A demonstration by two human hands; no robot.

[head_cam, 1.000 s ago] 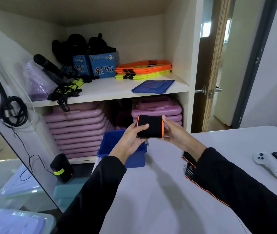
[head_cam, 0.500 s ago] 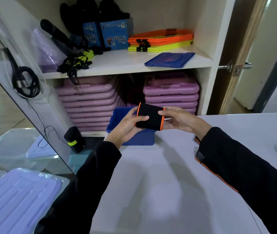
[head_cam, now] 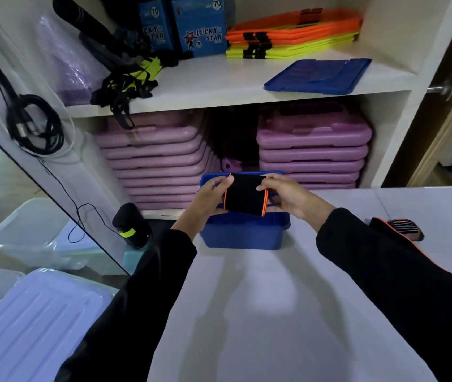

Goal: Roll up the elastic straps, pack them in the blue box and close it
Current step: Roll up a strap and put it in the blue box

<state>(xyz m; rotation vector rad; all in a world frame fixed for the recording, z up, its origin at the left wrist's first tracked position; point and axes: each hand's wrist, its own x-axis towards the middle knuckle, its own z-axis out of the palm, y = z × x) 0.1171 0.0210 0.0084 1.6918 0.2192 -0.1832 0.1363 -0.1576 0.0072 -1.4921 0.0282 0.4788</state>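
Observation:
A rolled black elastic strap [head_cam: 244, 197] with orange edges is held over the open blue box [head_cam: 242, 235]. My left hand [head_cam: 209, 195] grips its left end and my right hand [head_cam: 292, 195] grips its right end. The box stands at the far left edge of the white table [head_cam: 288, 299]. A second black and orange strap [head_cam: 401, 228] lies on the table to the right, partly behind my right sleeve. The blue lid [head_cam: 320, 75] rests on the shelf above.
Stacks of purple cases [head_cam: 313, 150] fill the lower shelf behind the box. Orange and yellow flat items [head_cam: 293, 37] and blue packets [head_cam: 200, 28] sit on the upper shelf. A black roll with a yellow band [head_cam: 132, 226] and clear bins [head_cam: 26, 238] lie lower left.
Both hands have carried the rolled strap forward and down, from in front of the box to just above its opening. The view has tilted downward.

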